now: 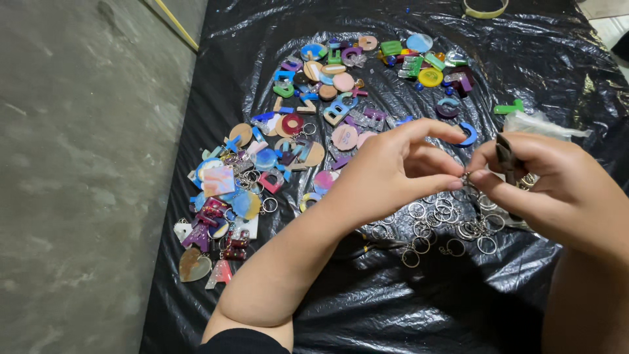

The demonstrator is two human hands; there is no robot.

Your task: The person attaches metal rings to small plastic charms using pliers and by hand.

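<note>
My left hand point(393, 174) and my right hand point(547, 187) meet above a black plastic sheet point(393, 301). Between the fingertips of both hands sits a small metal key ring point(466, 177). My right hand also grips a dark slim tool point(504, 157), its tip pointing up past the knuckles. Below the hands lies a loose pile of silver key rings point(445, 223). My left thumb and forefinger pinch the ring from the left; my right fingers press it from the right.
Many coloured resin letters, discs and charms point(314, 105) are spread across the sheet's far and left parts, some with rings fitted point(223, 216). A clear plastic bag point(537, 123) lies at right, a roll of tape point(485, 9) at the far edge. Grey concrete floor point(78, 177) borders the left.
</note>
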